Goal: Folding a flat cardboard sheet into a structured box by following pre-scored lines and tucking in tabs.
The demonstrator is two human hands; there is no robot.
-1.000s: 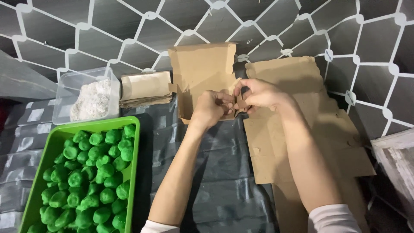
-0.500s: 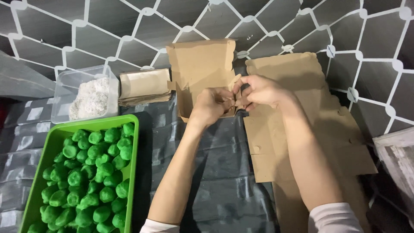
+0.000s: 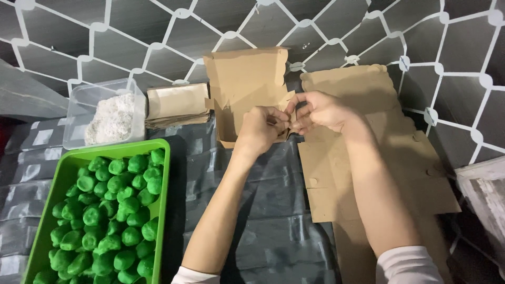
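I've got left hand (image 3: 261, 128) & right hand (image 3: 315, 109) both pinching a corner flap of the cardboard box (image 3: 246, 87) mid-table; thin flap could tear if forced.

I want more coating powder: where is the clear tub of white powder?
In the head view, the clear tub sits at upper left, behind the green tray and left of the paper stack.

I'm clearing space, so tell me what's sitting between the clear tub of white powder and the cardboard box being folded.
A stack of flat brown paper pieces lies between the clear tub and the cardboard box, seen in the head view.
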